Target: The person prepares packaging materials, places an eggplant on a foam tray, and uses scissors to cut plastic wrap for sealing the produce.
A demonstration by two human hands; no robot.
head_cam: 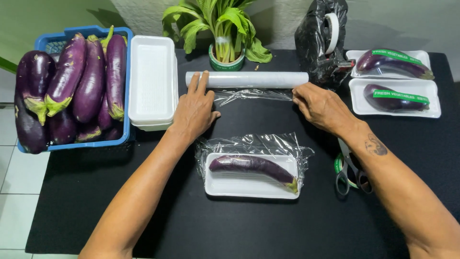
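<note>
Both hands sit at the centre of the frame, working a roll of cling film [247, 79] that lies crosswise on the black table [258, 230]. Left hand [194, 109] lies flat and open, fingers stretched up onto the left end of the roll, pinning it down. Right hand [320, 106] is closed in a pinch on the edge of the loose film [251, 95] drawn out just below the roll, near its right end.

That film looks weightless, limp and clingy; I judge it will wrinkle and stick to itself unless taken by the free edge and kept taut, while the roll is stiff and apt to roll, so a flat palm on it suits.

Lower centre, a white foam tray [249, 184] holds one purple eggplant [254, 168], with crumpled film loosely around it. Upper left, a blue basket [81, 144] is heaped with eggplants, a stack of empty trays [152, 79] just beside it. Upper right, two wrapped trays [393, 79] bear green bands, next to a black bag [318, 43]. Scissors [349, 175] lie under the right forearm. Leafy greens [220, 24] stand at the top centre.
</note>
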